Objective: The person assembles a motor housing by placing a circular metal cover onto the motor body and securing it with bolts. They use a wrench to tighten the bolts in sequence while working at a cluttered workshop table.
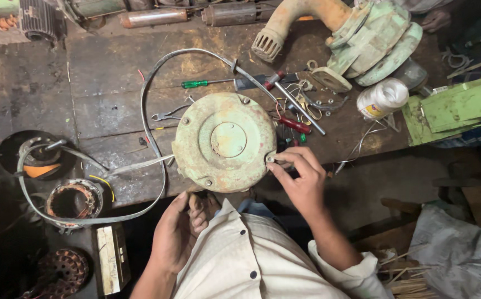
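Observation:
A round, pale green motor housing (pixel 224 142) with worn paint stands on the wooden workbench (pixel 107 99), its flat end cover facing up. My right hand (pixel 301 177) pinches a bolt (pixel 271 159) at the cover's right rim with thumb and fingers. My left hand (pixel 178 230) rests below the housing's lower edge, fingers curled, close to my shirt; whether it holds anything is hidden. A grey flat cable (pixel 152 94) loops from the housing across the bench.
A green-handled screwdriver (pixel 196 83), pliers (pixel 165 116), red-handled tools (pixel 295 124) and wires lie behind the housing. A green pump (pixel 373 44) with an orange pipe sits at the back right, beside a white spool (pixel 383 98). Stator windings (pixel 74 200) lie at left.

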